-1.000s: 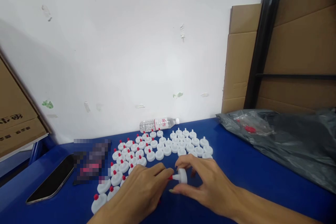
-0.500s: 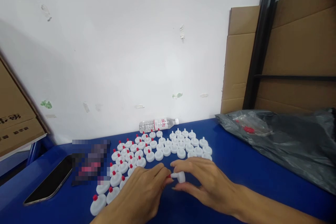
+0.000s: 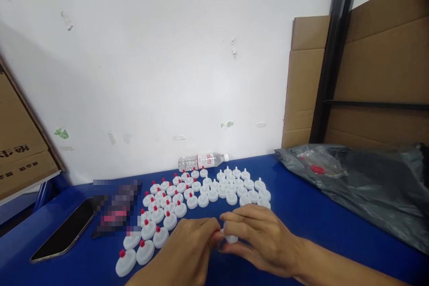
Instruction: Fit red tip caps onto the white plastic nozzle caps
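Observation:
Both hands meet low in the middle of the blue table [image 3: 301, 214]. My right hand [image 3: 258, 237] is curled round a white cap [image 3: 230, 237], which shows only between its fingers. My left hand [image 3: 189, 248] pinches against that cap's left end; the small red tip it held there is hidden now. Behind the hands stand several white caps in rows: those on the left [image 3: 167, 201] carry red tips, those on the right [image 3: 241, 185] are plain white.
A clear water bottle [image 3: 203, 161] lies along the white wall. A dark phone [image 3: 63, 234] and a blurred packet [image 3: 115, 208] lie at the left. A grey plastic bag [image 3: 368, 183] with red pieces covers the right. Cardboard boxes [image 3: 20, 143] stand at both sides.
The hands have pressed closer together and a little nearer to me. The red tip seen between the left fingers and the white cap is now covered.

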